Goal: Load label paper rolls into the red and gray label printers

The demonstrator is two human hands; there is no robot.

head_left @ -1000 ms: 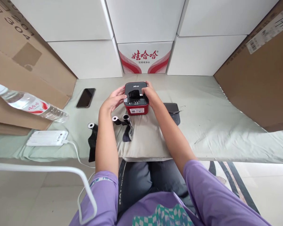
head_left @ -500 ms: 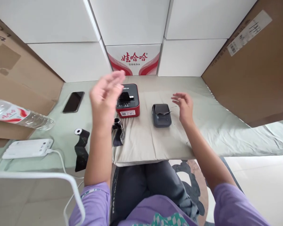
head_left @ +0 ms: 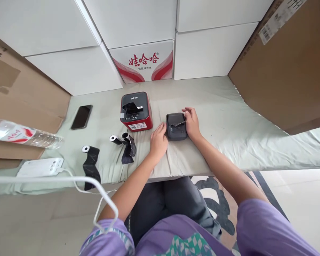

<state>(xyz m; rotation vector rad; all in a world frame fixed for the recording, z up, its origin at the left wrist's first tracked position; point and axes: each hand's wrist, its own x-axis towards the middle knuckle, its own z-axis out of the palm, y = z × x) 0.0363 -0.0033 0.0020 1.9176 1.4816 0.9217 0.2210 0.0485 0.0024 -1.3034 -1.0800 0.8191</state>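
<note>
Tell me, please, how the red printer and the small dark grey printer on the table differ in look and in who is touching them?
The red printer has a red body with a dark top and a white label on its front; the grey printer is dark grey all over. The red printer looks larger and taller, the grey one flatter. The red printer stands untouched, while the left hand and right hand flank the grey printer. Both sit on the pale cloth.
</note>
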